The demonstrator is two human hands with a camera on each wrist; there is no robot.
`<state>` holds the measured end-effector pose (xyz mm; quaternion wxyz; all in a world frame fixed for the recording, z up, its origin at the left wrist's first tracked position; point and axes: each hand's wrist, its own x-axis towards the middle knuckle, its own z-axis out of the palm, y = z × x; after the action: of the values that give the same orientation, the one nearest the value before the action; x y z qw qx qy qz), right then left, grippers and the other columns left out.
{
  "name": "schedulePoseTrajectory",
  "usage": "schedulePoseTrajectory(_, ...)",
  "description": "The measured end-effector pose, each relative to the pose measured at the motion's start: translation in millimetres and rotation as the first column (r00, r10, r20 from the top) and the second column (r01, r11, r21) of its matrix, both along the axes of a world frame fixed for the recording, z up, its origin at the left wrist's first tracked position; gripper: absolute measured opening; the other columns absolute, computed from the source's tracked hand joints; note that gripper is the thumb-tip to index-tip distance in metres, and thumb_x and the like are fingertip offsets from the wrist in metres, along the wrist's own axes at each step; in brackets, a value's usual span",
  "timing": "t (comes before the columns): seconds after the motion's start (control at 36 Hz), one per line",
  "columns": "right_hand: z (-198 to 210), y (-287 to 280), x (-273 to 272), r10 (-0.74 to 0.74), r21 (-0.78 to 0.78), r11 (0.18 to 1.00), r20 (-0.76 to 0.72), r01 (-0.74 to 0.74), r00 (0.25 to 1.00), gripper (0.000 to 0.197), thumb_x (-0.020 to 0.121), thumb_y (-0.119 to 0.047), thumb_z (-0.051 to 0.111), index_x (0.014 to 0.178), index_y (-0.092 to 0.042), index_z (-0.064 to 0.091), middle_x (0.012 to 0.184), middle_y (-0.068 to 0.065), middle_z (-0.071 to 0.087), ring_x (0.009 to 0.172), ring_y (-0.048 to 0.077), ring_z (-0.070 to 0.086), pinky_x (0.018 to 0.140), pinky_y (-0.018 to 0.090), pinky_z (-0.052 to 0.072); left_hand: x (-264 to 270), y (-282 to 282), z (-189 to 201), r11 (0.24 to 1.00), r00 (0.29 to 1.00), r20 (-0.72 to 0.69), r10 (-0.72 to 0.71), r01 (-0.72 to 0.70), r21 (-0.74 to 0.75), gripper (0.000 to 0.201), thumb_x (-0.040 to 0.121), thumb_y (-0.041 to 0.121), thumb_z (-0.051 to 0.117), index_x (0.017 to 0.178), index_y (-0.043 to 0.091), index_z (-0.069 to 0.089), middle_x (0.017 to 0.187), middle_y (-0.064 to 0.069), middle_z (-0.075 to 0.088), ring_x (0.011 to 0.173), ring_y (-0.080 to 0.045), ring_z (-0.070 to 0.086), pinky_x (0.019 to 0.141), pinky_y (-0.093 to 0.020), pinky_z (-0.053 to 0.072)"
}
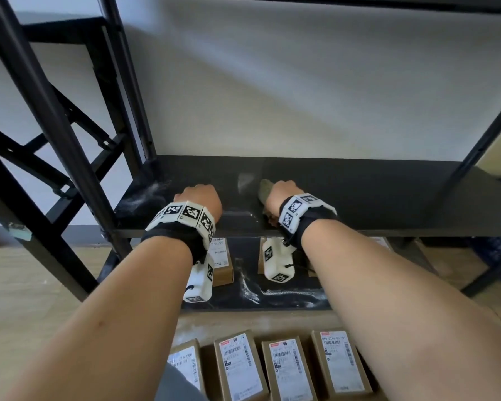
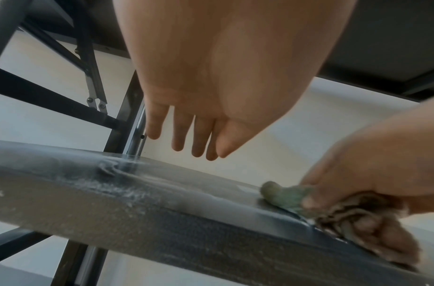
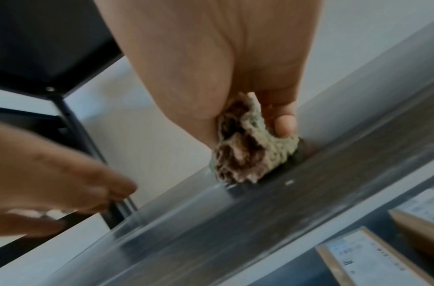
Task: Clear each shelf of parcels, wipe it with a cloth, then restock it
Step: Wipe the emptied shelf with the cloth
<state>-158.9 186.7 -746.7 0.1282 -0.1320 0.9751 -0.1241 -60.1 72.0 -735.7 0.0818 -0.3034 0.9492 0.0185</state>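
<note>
A black shelf board (image 1: 359, 204) with pale dust streaks holds no parcels. My right hand (image 1: 282, 195) grips a bunched green-brown cloth (image 1: 265, 189) and presses it onto the board near the middle; the cloth (image 3: 247, 152) shows crumpled under the fingers (image 3: 285, 123), and also in the left wrist view as the cloth (image 2: 284, 195). My left hand (image 1: 198, 198) hovers just above the board's left part, fingers (image 2: 179, 133) straight and loose, holding nothing. Several brown parcels (image 1: 237, 366) with white labels lie on the floor in front of the rack.
Black rack uprights (image 1: 49, 117) and cross braces stand at left, another upright (image 1: 486, 134) at right. A lower dusty shelf (image 1: 272, 293) carries a few parcels (image 1: 222, 261). An upper shelf edge (image 1: 330, 1) hangs overhead. A white wall is behind.
</note>
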Motion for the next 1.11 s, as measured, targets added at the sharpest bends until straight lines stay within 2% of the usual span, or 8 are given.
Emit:
schedulePoseTrajectory(0.17, 2.4, -32.7, 11.5, 0.178, 0.009, 0.984, 0.076, -0.179, 0.981, 0.037, 0.099, -0.024, 0.045, 0.123, 0.001, 0.057, 0.127, 0.016, 0.057, 0.112, 0.033, 0.059, 0.086, 0.035, 0.045, -7.4, -0.3, 3.4, 1.0, 1.0, 0.004, 0.019, -0.019, 0.015, 0.044, 0.09, 0.011, 0.05, 0.133, 0.012, 0.048, 0.135, -0.011, 0.049, 0.124, -0.03, 0.046, 0.1, -0.042, 0.04)
schedulePoseTrajectory(0.33, 6.9, -21.5, -24.4, -0.002, -0.172, 0.985, 0.012, 0.004, 1.0, 0.035, 0.097, -0.031, 0.046, 0.108, -0.003, 0.063, 0.119, 0.014, 0.061, 0.097, 0.032, 0.062, 0.077, 0.035, 0.047, -14.0, -1.4, -0.9, 1.0, 1.0, -0.019, 0.008, -0.008, 0.017, 0.051, 0.09, 0.009, 0.046, 0.141, 0.014, 0.041, 0.14, -0.01, 0.045, 0.127, -0.029, 0.044, 0.103, -0.042, 0.039)
schedulePoseTrajectory(0.44, 5.4, -14.4, -65.1, -0.129, -0.011, 0.992, -0.012, 0.129, 0.992, 0.042, 0.099, -0.032, 0.043, 0.13, -0.006, 0.052, 0.137, 0.016, 0.046, 0.124, 0.038, 0.047, 0.103, 0.048, 0.041, -17.5, -6.6, -2.7, 0.999, 0.998, -0.056, -0.029, 0.029, -0.014, 0.041, 0.088, 0.009, 0.046, 0.129, 0.012, 0.05, 0.131, -0.009, 0.052, 0.12, -0.028, 0.049, 0.099, -0.041, 0.042)
schedulePoseTrajectory(0.61, -43.9, -55.0, -141.1, 0.011, 0.296, 0.955, 0.078, -0.034, 0.997, 0.05, 0.076, -0.024, 0.056, 0.124, -0.016, 0.046, 0.129, 0.016, 0.052, 0.123, 0.043, 0.046, 0.1, 0.057, 0.04, -27.7, -19.9, -2.9, 0.999, 0.997, -0.061, -0.046, 0.045, -0.029, 0.036, 0.089, 0.01, 0.044, 0.123, 0.011, 0.052, 0.127, -0.009, 0.053, 0.118, -0.028, 0.051, 0.097, -0.04, 0.043)
schedulePoseTrajectory(0.67, -28.5, -58.2, -116.8, 0.047, 0.255, 0.965, 0.054, -0.059, 0.997, 0.036, 0.073, -0.028, 0.051, 0.108, -0.022, 0.045, 0.129, 0.012, 0.049, 0.121, 0.04, 0.047, 0.1, 0.055, 0.041, -31.2, -23.6, -4.2, 0.998, 0.997, -0.068, -0.047, 0.044, -0.044, 0.035, 0.089, 0.01, 0.043, 0.123, 0.01, 0.052, 0.126, -0.009, 0.054, 0.117, -0.028, 0.051, 0.097, -0.04, 0.044)
schedulePoseTrajectory(0.78, -2.0, -64.0, -67.8, 0.075, 0.088, 0.993, 0.017, -0.076, 0.997, 0.039, 0.097, -0.034, 0.045, 0.131, -0.016, 0.049, 0.135, 0.012, 0.039, 0.126, 0.042, 0.042, 0.104, 0.052, 0.037, -36.7, -29.6, -6.4, 0.998, 0.998, -0.051, -0.047, 0.045, -0.045, 0.035, 0.089, 0.011, 0.043, 0.123, 0.009, 0.052, 0.127, -0.009, 0.053, 0.117, -0.028, 0.051, 0.097, -0.04, 0.043)
schedulePoseTrajectory(0.92, -7.5, -85.7, -53.9, 0.13, -0.114, 0.986, 0.073, -0.121, 0.989, 0.047, 0.095, -0.046, 0.043, 0.125, -0.014, 0.059, 0.125, 0.007, 0.059, 0.11, 0.031, 0.059, 0.096, 0.039, 0.048, -41.2, -35.1, -2.5, 0.998, 1.0, 0.002, -0.024, 0.024, -0.056, 0.038, 0.088, 0.012, 0.047, 0.126, 0.009, 0.052, 0.128, -0.009, 0.053, 0.119, -0.029, 0.05, 0.095, -0.042, 0.042)
schedulePoseTrajectory(1.11, -7.9, -76.3, -85.9, 0.117, -0.22, 0.971, 0.103, -0.092, 0.988, 0.027, 0.092, -0.021, 0.054, 0.108, -0.004, 0.069, 0.107, 0.014, 0.07, 0.098, 0.03, 0.066, 0.077, 0.034, 0.05, -43.2, -39.9, -3.0, 0.996, 0.999, 0.028, -0.038, 0.04, -0.083, 0.039, 0.089, 0.01, 0.047, 0.127, 0.007, 0.05, 0.13, -0.01, 0.051, 0.121, -0.029, 0.048, 0.097, -0.043, 0.04)
